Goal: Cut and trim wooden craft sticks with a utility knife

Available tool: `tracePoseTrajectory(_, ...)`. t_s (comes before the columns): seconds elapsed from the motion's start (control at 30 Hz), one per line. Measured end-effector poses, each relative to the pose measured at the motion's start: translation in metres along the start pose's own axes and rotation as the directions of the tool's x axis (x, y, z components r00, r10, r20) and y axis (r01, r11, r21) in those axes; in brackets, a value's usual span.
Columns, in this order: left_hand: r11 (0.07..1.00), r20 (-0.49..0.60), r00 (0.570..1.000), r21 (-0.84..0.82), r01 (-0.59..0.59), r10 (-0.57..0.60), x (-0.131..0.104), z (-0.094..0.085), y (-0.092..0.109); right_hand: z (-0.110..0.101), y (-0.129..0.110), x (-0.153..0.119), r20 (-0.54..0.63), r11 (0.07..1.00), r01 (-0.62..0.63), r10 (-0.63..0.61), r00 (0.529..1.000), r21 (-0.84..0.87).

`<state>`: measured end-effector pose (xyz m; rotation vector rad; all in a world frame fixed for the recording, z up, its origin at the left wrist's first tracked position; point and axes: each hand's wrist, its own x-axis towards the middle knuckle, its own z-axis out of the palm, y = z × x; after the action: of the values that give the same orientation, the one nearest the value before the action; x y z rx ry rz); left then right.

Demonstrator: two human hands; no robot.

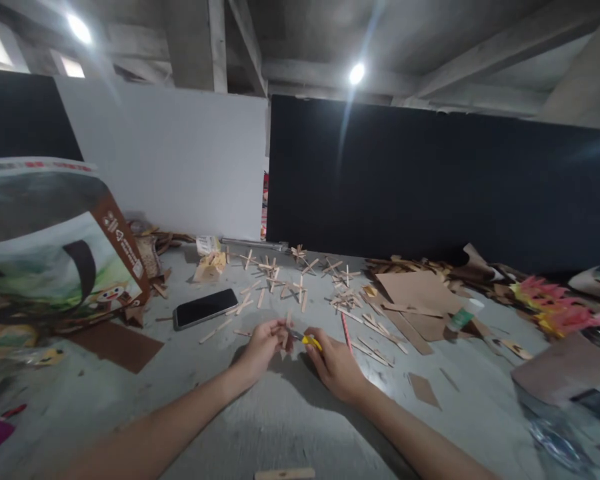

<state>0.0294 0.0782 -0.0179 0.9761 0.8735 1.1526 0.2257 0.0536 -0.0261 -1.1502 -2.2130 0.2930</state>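
Observation:
My left hand (265, 345) is closed on a small light wooden stick (289, 319) that stands up from its fingertips. My right hand (337, 363) grips a yellow-handled knife (311, 342), its narrow grey tip pointing left and reaching the wood at my left fingers. Both hands are over the middle of the grey table (260, 433). Beyond them lie many thin wooden sticks, some crossed together into star-like shapes (300, 288). A red and white striped stick (347, 331) lies just behind my right hand.
A phone (206, 309) lies left of the sticks. A large printed bag (55, 247) stands at the far left, near a brown cardboard piece (123, 345). Cardboard sheets (420, 293), a green-labelled bottle (464, 318) and pink flowers (550, 307) are on the right.

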Motion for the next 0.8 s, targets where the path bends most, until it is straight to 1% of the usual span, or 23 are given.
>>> tracePoseTrajectory(0.07, 1.000, 0.069, 0.997, -0.025, -0.014, 0.016, -0.002, -0.001, -0.001, 0.000, 0.000, 0.001, -0.026, 0.999, 0.043, -0.043, 0.999, 0.010)
tracePoseTrajectory(0.1, 0.999, 0.081, 0.997, -0.037, -0.014, 0.017, -0.003, -0.002, -0.001, 0.000, 0.000, 0.002, -0.045, 0.998, 0.054, -0.053, 0.998, 0.011)
tracePoseTrajectory(0.2, 0.998, 0.050, 0.998, -0.052, -0.025, 0.027, -0.002, -0.004, -0.001, 0.001, 0.002, 0.003, -0.082, 0.999, 0.044, -0.043, 0.996, 0.003)
tracePoseTrajectory(0.27, 0.999, 0.037, 0.999, -0.046, -0.028, 0.030, 0.000, -0.005, -0.003, 0.002, 0.004, 0.003, -0.074, 0.999, 0.043, -0.043, 0.996, -0.008)
tracePoseTrajectory(0.33, 0.999, 0.031, 0.999, -0.040, -0.030, 0.032, 0.002, -0.006, -0.007, 0.003, 0.008, 0.003, -0.071, 0.998, 0.064, -0.065, 0.995, -0.017)
tracePoseTrajectory(0.43, 0.999, 0.031, 0.999, -0.033, -0.035, 0.036, 0.005, -0.008, -0.011, 0.005, 0.012, 0.004, -0.095, 0.995, 0.102, -0.102, 0.990, -0.006)
tracePoseTrajectory(0.53, 0.999, 0.029, 0.998, -0.014, -0.048, 0.048, 0.007, -0.008, -0.014, 0.005, 0.014, 0.004, -0.110, 0.994, 0.111, -0.108, 0.988, 0.021)
tracePoseTrajectory(0.67, 0.997, -0.022, 0.998, 0.041, -0.061, 0.062, 0.009, -0.007, -0.015, 0.005, 0.014, 0.003, -0.088, 0.992, 0.124, -0.120, 0.989, 0.033)
tracePoseTrajectory(0.73, 0.997, -0.015, 0.999, 0.052, -0.050, 0.051, 0.008, -0.005, -0.014, 0.004, 0.014, 0.003, -0.066, 0.991, 0.127, -0.124, 0.990, 0.040)
tracePoseTrajectory(0.8, 0.999, -0.017, 0.999, 0.029, -0.043, 0.044, 0.007, -0.004, -0.012, 0.005, 0.014, 0.004, -0.059, 0.990, 0.132, -0.129, 0.990, 0.046)
